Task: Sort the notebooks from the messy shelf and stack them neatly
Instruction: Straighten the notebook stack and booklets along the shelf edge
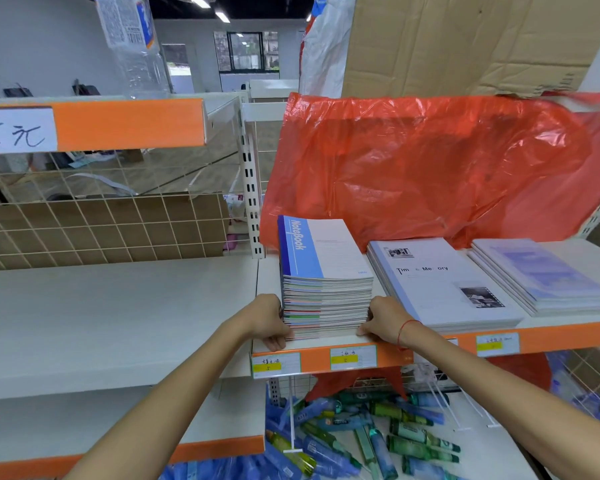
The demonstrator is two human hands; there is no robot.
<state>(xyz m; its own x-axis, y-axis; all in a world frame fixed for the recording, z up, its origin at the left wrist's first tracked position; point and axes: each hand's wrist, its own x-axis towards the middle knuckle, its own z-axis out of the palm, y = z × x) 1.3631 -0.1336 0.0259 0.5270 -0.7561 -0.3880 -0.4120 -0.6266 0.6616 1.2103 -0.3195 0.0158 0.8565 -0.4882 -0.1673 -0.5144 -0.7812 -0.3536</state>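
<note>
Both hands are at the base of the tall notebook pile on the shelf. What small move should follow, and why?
Probably squeeze inward to square the lower notebooks. The left hand and right hand grip opposite sides of the tall stack near the shelf edge, and its bottom layers jut out unevenly toward the front, unlike the flush upper part.

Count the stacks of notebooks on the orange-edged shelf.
3: a tall stack gripped between the left hand and right hand, a "Time Memory" stack beside it, and a low stack far right.
</note>
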